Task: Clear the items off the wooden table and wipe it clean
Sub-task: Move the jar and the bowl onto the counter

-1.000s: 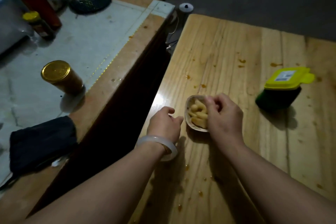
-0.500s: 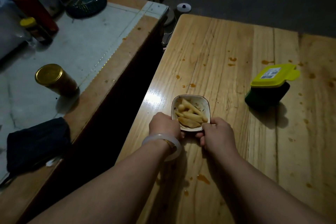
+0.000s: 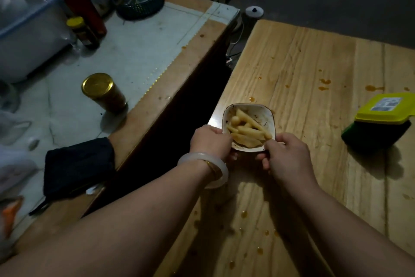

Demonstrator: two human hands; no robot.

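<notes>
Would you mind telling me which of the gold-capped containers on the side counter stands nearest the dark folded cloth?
The short jar with the wide gold lid, standing alone mid-counter. The small yellow-capped bottle and the tall red bottle stand together farther back, away from the cloth.

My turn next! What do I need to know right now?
Left hand and right hand both grip the small white square bowl of pale food sticks, at the left edge of the wooden table.
The dark green container with a yellow lid sits on the table's right side.
Orange sauce spots dot the wood.
Left: clear the bowl and container, then wipe.
</notes>
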